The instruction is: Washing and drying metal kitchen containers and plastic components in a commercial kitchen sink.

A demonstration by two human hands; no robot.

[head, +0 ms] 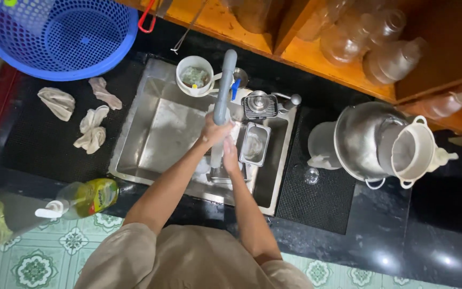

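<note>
- A black desk [380, 235] carries a steel sink [151, 134] in a kitchen with patterned floor tiles [54, 257] near and a wooden shelf [316, 53] far.
- Three crumpled cloths [92, 128] lie left of the sink; one blue basket [60, 32] sits far left; one soap bottle [84, 198] lies near left.
- Over the sink, the left hand [215, 131] is closed around a grey tubular item [223, 88].
- The right hand [230, 155], just near of the left, touches the item's lower end; its grip cannot be told.
</note>
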